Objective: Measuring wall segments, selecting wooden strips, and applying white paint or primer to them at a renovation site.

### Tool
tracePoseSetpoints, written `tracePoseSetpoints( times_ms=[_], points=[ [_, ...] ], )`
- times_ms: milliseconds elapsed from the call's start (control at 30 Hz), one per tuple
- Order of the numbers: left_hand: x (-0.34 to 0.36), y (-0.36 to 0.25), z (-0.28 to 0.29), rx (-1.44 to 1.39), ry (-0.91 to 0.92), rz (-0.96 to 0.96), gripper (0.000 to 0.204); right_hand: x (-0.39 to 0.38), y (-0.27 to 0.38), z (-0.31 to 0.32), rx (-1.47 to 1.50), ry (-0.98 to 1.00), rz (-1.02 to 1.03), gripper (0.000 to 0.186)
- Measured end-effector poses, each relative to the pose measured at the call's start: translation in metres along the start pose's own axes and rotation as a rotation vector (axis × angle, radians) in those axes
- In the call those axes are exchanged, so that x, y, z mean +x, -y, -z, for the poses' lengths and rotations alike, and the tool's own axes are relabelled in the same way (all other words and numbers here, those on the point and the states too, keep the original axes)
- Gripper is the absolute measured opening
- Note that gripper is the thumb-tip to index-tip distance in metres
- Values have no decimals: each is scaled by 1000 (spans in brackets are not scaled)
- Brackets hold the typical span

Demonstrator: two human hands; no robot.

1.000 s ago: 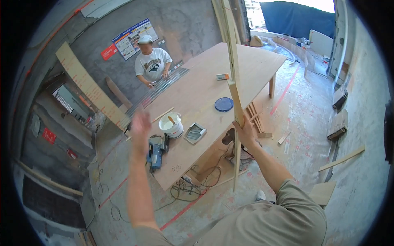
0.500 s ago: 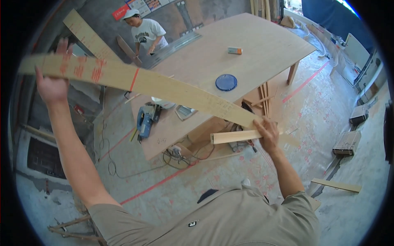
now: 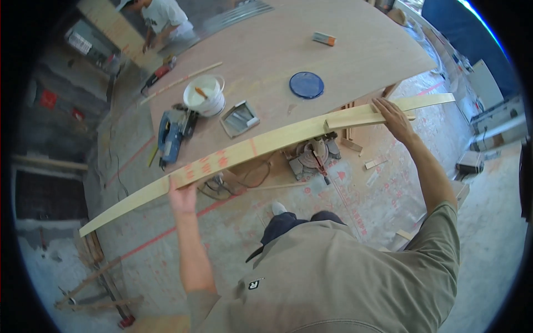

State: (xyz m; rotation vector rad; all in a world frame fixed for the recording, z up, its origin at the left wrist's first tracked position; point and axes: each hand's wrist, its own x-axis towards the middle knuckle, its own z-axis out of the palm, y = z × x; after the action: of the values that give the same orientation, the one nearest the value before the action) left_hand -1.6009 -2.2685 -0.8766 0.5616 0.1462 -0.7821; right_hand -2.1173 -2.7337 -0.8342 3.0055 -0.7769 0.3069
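A long pale wooden plank (image 3: 280, 136) with red markings lies crosswise in front of the worktable's near edge, in both hands. My left hand (image 3: 182, 194) is closed on it left of the middle, fingers partly hidden by the wood. My right hand (image 3: 392, 116) grips it toward the right end, along with a shorter wooden strip (image 3: 359, 123) under it. Just beyond the plank, on the tabletop (image 3: 355, 61), are a blue power tool (image 3: 172, 139), a white bucket (image 3: 204, 102) with a stick, a small metal tray (image 3: 239, 121) and a round blue lid (image 3: 306, 86).
A co-worker (image 3: 158, 16) in a white shirt is at the table's far left. A mitre saw (image 3: 313, 161) and wood pieces sit on the floor below the table's edge, near my feet. Cables run at left. Timber trestles (image 3: 100, 288) stand at lower left; boxes (image 3: 468, 164) line the right side.
The plank has gone from upright in my right hand to crosswise in both hands. Since half a second ago, its left end has dropped with my left hand and its right end has risen.
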Motion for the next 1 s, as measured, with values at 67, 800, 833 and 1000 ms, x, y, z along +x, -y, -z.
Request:
tracePoseSetpoints(
  times_ms=[67, 800, 833, 1000],
  points=[
    [11, 45, -7, -70, -87, -8, 45, 36, 16, 2, -12, 9, 40, 77],
    [91, 236, 61, 374, -586, 97, 37, 145, -205, -176, 46, 267, 194, 74],
    [95, 243, 54, 507, -600, 218, 35, 142, -209, -173, -5, 238, 203, 76],
    [99, 242, 35, 682, -576, 333, 32, 113, -151, -172, 173, 278, -49, 64]
  ],
)
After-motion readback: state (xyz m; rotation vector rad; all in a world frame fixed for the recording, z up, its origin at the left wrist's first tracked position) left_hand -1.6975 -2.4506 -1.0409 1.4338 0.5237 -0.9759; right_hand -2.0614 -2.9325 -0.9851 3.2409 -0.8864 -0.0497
